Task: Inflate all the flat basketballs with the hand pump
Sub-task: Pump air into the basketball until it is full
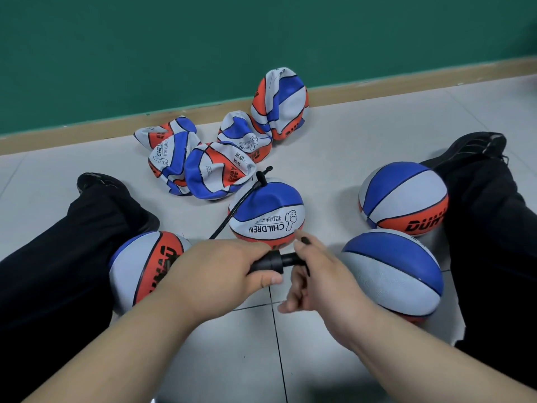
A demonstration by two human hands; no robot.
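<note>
My left hand (pixel 223 269) grips the barrel of a black hand pump (pixel 268 264), held level above the floor. My right hand (pixel 315 271) grips the pump's handle, close against the barrel. A black hose (pixel 235 212) runs from the pump up to the top of a blue, white and orange basketball (pixel 267 213) on the floor just beyond my hands. That ball looks rounded. Several flat, crumpled basketballs (pixel 215 167) lie in a heap behind it, and one (pixel 279 103) leans near the wall.
Three round basketballs lie nearby: one (pixel 145 263) by my left leg, one (pixel 398 271) right of my hands, one (pixel 404 196) by my right leg. My black-trousered legs (pixel 58 257) stretch out on both sides on the grey tiled floor (pixel 334 158). A green wall (pixel 203 48) stands behind.
</note>
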